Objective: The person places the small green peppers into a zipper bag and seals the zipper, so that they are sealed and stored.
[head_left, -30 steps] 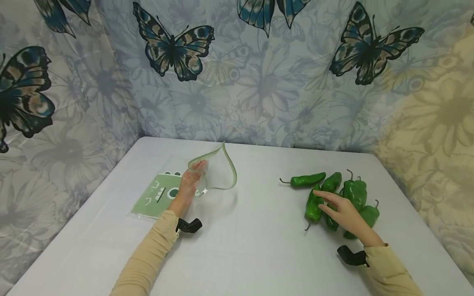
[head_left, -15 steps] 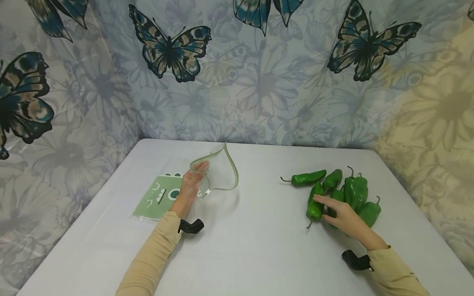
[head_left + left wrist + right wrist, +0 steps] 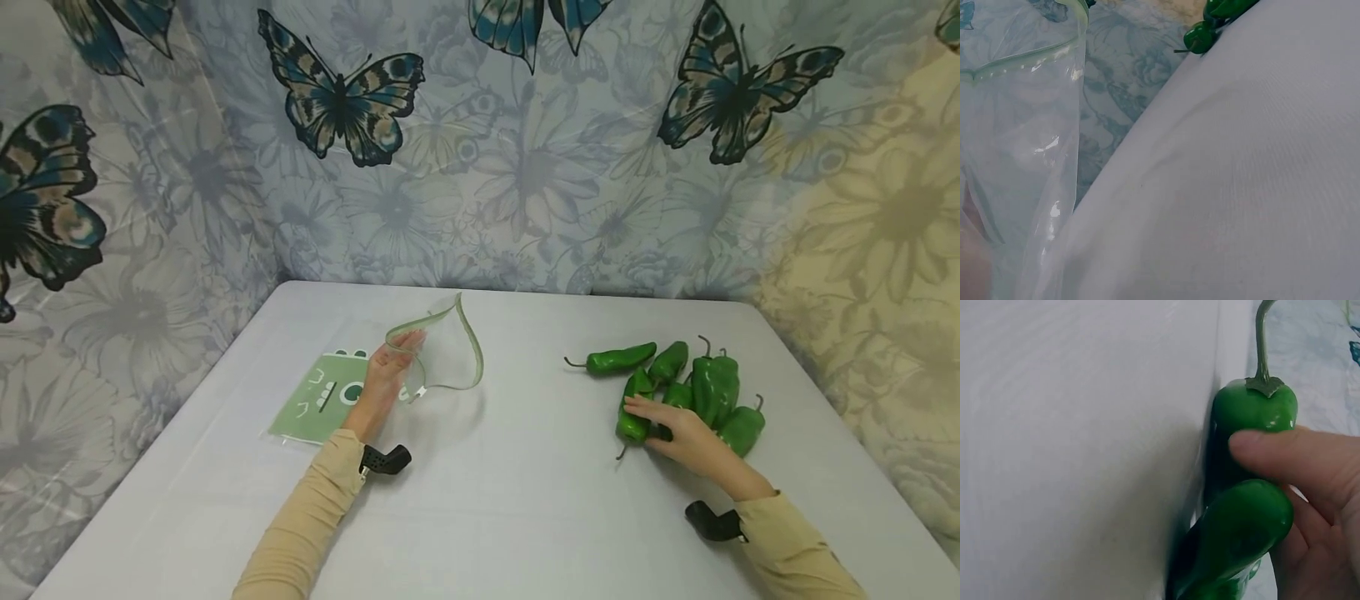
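My left hand [image 3: 386, 375] holds up a clear plastic zip bag [image 3: 450, 354] by its left side. Its green-edged mouth gapes wide, and part of that hand shows through the plastic. In the left wrist view the bag's clear wall [image 3: 1029, 137] hangs at the left. On the right of the table, my right hand [image 3: 693, 437] grips a long green pepper [image 3: 633, 427] between thumb and fingers. The right wrist view has the thumb lying on this pepper [image 3: 1259, 406], below its stem. Another pepper [image 3: 1241, 519] lies close under the thumb.
Several more green peppers [image 3: 716, 387] lie bunched beyond and beside my right hand. One long pepper [image 3: 621, 360] lies at the group's left. Under my left forearm is a flat bag with a green cartoon face [image 3: 315, 404]. The white table [image 3: 517, 492] meets a butterfly-print backdrop [image 3: 525, 192].
My right hand has lowered onto the nearest left pepper and closed its thumb and fingers on it. The left hand keeps the bag in nearly the same place.
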A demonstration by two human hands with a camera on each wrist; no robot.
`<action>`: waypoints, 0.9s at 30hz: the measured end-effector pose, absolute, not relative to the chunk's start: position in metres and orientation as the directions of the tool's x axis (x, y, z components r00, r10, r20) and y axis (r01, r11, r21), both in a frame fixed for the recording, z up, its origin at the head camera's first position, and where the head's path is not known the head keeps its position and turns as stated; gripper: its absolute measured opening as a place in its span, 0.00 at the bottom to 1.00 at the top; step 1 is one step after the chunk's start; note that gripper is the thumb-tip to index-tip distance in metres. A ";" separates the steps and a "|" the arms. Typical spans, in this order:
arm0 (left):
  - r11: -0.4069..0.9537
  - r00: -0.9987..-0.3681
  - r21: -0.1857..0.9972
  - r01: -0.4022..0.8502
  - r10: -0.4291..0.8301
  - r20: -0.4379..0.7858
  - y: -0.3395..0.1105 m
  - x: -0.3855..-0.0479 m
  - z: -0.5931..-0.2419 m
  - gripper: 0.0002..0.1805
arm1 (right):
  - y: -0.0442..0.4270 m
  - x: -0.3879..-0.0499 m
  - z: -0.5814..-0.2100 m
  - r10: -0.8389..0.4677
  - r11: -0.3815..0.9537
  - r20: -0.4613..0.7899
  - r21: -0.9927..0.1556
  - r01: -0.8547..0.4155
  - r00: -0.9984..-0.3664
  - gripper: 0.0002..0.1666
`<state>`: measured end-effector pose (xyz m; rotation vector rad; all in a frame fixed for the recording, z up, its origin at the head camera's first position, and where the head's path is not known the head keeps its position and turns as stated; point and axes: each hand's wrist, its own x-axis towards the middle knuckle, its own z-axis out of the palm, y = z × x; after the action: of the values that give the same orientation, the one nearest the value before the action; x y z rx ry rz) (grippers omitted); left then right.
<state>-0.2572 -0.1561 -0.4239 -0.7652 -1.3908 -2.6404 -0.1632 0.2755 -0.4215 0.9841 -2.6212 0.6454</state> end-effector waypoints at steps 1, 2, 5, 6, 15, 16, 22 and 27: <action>-0.595 -0.875 0.757 0.271 0.175 0.451 -0.156 -0.257 -0.425 0.19 | 0.275 -0.163 -0.422 -0.552 0.674 0.396 -0.306 -0.673 -0.734 0.34; -0.599 -0.875 0.755 0.268 0.176 0.451 -0.156 -0.257 -0.425 0.20 | 0.275 -0.164 -0.422 -0.552 0.676 0.399 -0.300 -0.673 -0.732 0.34; -0.577 -0.875 0.765 0.284 0.170 0.453 -0.155 -0.257 -0.428 0.18 | 0.275 -0.164 -0.423 -0.556 0.684 0.414 -0.265 -0.680 -0.721 0.35; -0.577 -0.874 0.764 0.290 0.164 0.456 -0.155 -0.258 -0.429 0.17 | 0.275 -0.165 -0.423 -0.557 0.688 0.420 -0.249 -0.682 -0.716 0.35; -0.589 -0.871 0.753 0.292 0.161 0.463 -0.156 -0.258 -0.433 0.13 | 0.274 -0.164 -0.427 -0.575 0.703 0.471 -0.134 -0.699 -0.669 0.31; -0.586 -0.870 0.755 0.294 0.163 0.465 -0.156 -0.258 -0.434 0.13 | 0.274 -0.164 -0.428 -0.570 0.707 0.473 -0.134 -0.694 -0.672 0.31; -0.582 -0.861 0.745 0.325 0.142 0.488 -0.161 -0.266 -0.447 0.18 | 0.274 -0.164 -0.429 -0.512 0.729 0.516 -0.162 -0.665 -0.687 0.31; -0.663 -0.818 0.664 0.346 0.134 0.559 -0.175 -0.310 -0.495 0.25 | 0.270 -0.166 -0.426 -0.464 0.741 0.573 -0.167 -0.650 -0.676 0.32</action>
<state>-0.3097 -0.1755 -0.4951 -0.8930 -1.2280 -2.6088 -0.1665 0.2696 -0.4261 0.8427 -2.4344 0.4933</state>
